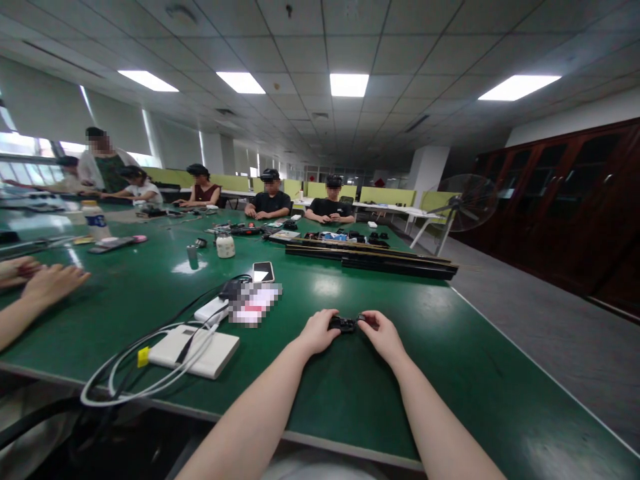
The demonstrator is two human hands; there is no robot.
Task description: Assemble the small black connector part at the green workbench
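Note:
My left hand (321, 331) is closed on a small black part (344, 325), apparently plastic, low over the green table (350, 393). Its exact kind is too small to make out. Close by on the right, my right hand (381, 333) pinches a smaller black piece (361, 319) between thumb and forefinger, at the right end of the first part. Whether the two pieces touch, I cannot tell. My fingers hide some of both.
Left of my arms lie a white box (220, 353) with looped cables, a phone (263, 272) and a jar (225, 246). Long black bars (400, 265) lie farther back. A neighbour's hands (53, 287) rest at the left; other people sit across the table.

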